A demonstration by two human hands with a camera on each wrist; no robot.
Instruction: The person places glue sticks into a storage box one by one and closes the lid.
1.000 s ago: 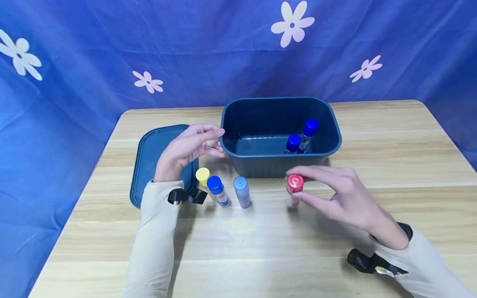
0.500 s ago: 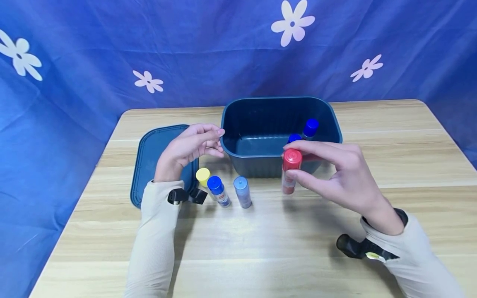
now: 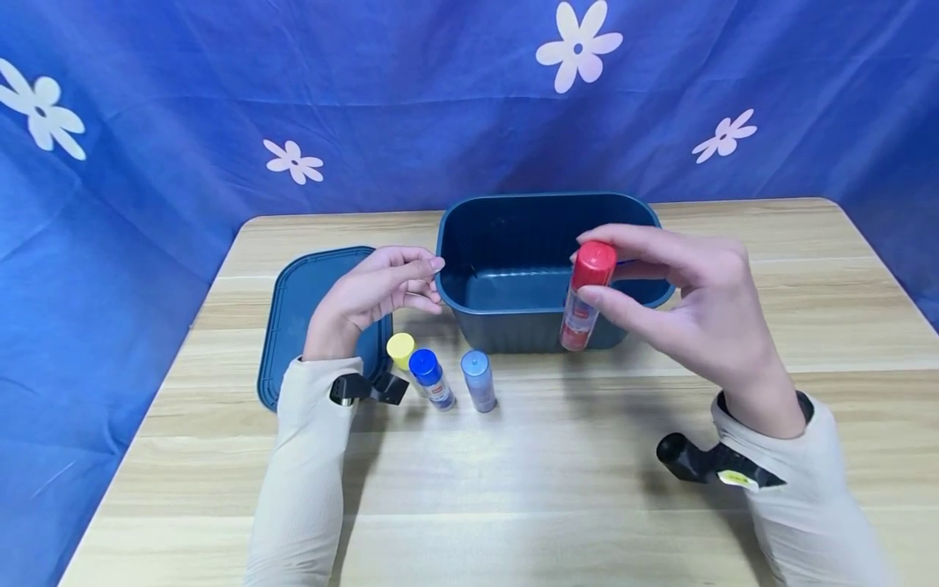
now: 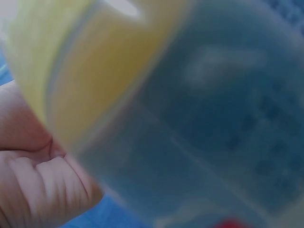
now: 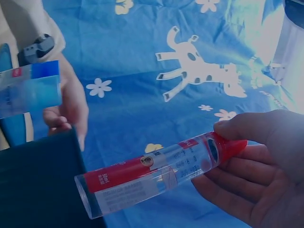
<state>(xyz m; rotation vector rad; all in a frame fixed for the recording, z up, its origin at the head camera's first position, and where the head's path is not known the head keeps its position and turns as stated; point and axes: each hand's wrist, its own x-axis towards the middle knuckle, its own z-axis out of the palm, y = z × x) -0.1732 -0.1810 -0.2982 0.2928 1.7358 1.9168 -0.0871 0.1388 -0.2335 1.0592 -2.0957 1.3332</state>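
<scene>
My right hand (image 3: 689, 302) pinches a clear glue bottle by its red cap (image 3: 596, 262). The bottle hangs raised over the front right rim of the dark blue bin (image 3: 506, 326), its base just outside the front wall. In the right wrist view the glue bottle (image 5: 137, 175) lies slantwise, with a red label reading 50ml. My left hand (image 3: 374, 289) touches the bin's left rim with thumb and fingertips, the other fingers loosely bent. Blue-capped bottles inside the bin are mostly hidden behind my right hand. A yellow-capped bottle (image 4: 104, 71) fills the left wrist view, blurred.
Left of the bin lies a dark blue lid (image 3: 293, 326), partly under my left wrist. In front stand a yellow-capped bottle (image 3: 400, 349), a dark-blue-capped bottle (image 3: 433, 379) and a light-blue-capped bottle (image 3: 479, 381). A blue flowered cloth (image 3: 440, 98) hangs behind the table.
My right hand has lifted the red-capped glue bottle off the table and moved it up and away from me to the bin's front rim. My left hand stays in place.
</scene>
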